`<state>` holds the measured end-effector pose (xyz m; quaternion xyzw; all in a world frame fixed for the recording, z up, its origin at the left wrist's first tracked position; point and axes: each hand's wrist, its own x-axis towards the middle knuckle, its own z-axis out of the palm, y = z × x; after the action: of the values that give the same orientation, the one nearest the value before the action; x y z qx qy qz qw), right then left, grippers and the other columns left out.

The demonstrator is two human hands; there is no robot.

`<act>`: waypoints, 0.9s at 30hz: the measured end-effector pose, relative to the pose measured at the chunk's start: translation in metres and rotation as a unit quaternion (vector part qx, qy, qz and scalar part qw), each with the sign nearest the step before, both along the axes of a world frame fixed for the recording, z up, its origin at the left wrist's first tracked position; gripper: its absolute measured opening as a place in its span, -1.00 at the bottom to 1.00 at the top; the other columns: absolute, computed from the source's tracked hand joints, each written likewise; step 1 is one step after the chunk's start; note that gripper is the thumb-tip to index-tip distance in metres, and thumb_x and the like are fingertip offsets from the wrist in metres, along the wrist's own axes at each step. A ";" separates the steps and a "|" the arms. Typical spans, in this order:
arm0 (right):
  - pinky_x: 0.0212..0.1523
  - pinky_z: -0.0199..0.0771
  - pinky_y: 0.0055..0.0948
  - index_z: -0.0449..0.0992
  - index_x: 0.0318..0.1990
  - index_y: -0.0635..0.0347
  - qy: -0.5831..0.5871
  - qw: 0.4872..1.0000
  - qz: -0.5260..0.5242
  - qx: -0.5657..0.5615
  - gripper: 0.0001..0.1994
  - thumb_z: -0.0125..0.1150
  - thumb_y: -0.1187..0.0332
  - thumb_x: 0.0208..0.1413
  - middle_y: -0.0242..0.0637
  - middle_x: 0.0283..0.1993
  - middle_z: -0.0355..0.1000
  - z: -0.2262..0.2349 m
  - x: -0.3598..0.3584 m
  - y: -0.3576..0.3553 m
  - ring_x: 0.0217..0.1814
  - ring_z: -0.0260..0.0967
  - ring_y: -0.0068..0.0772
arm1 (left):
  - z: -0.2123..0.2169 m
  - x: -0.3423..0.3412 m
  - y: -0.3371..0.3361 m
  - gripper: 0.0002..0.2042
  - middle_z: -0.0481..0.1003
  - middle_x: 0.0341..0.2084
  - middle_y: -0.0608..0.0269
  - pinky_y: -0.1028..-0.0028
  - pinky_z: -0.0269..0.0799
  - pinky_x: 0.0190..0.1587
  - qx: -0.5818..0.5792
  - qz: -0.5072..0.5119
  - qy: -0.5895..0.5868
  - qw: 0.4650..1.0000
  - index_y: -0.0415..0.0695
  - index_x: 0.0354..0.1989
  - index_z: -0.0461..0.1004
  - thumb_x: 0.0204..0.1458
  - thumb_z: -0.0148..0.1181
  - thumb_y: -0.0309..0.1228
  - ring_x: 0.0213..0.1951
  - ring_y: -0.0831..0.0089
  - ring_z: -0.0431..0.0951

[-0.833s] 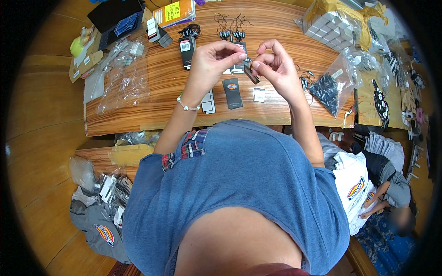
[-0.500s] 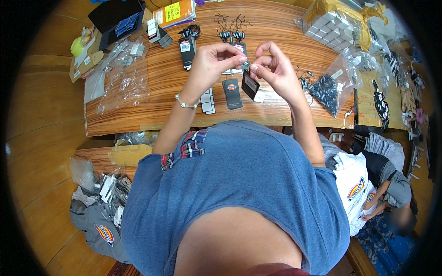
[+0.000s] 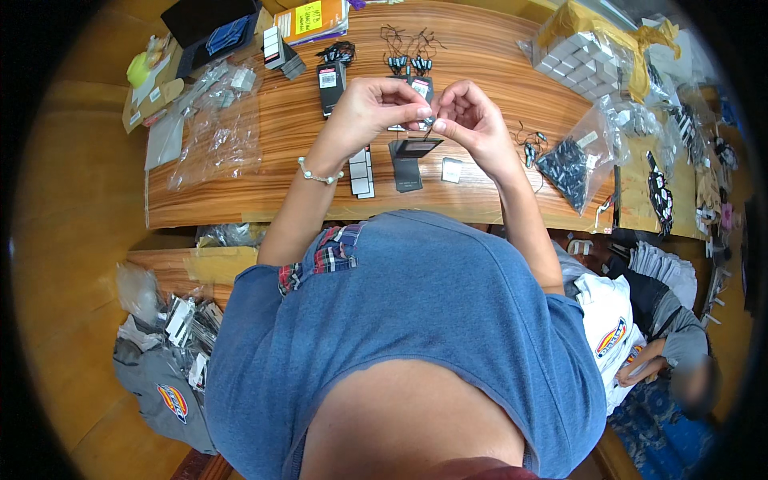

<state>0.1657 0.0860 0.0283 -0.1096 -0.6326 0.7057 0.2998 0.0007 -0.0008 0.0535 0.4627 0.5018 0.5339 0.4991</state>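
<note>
Left hand (image 3: 370, 114): on my feed, pinching a thin cord (image 3: 427, 132).
Right hand (image 3: 478, 128): pinching just beside it.
Dark tag (image 3: 418, 147): hangs below.
Desk (image 3: 288, 172): I see a white card (image 3: 451, 170).

One fisheye view from the head, downward over near blue shirt (image 3: 448, 304) and farther tabletop (image 3: 480, 48)
</note>
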 end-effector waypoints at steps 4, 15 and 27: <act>-0.31 0.27 -0.67 0.31 -0.24 0.21 -0.015 1.000 -0.002 0.014 -0.80 0.16 0.40 0.00 -0.42 -0.32 0.36 -0.001 -0.002 -0.003 -0.34 0.26 -0.70 | 0.001 0.001 -0.001 -0.90 0.50 -0.51 0.27 0.66 0.42 -0.40 0.017 0.007 -0.017 1.000 -0.26 -0.40 0.50 -0.10 0.20 -0.51 -0.49 0.62 0.46; -0.18 0.35 -0.53 0.39 -0.35 0.25 0.005 0.955 -0.050 -0.293 -0.70 -0.20 0.23 0.21 -0.28 -0.34 0.38 -0.042 -0.023 -0.003 -0.26 0.33 -0.53 | -0.053 0.012 0.007 -0.58 0.31 -0.22 0.07 0.40 0.24 -0.10 0.158 0.200 0.285 0.924 -0.16 -0.05 0.24 -0.07 0.15 -0.26 -0.19 0.27 0.34; -0.30 0.21 -0.50 0.41 -0.32 0.06 -0.098 0.928 -0.092 -0.347 -0.72 -0.18 0.12 0.18 -0.49 -0.35 0.32 -0.081 -0.042 0.037 -0.31 0.20 -0.59 | -0.116 0.018 0.001 -0.50 0.36 -0.14 -0.04 0.36 0.31 -0.11 0.004 0.140 0.143 0.980 -0.08 0.08 0.05 -0.06 0.07 -0.54 -0.12 0.23 0.42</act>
<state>0.1238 0.1234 -0.0525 -0.3330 -0.3618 0.8362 0.2429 0.0184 0.0003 -0.0621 0.4614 0.6255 0.5287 0.3412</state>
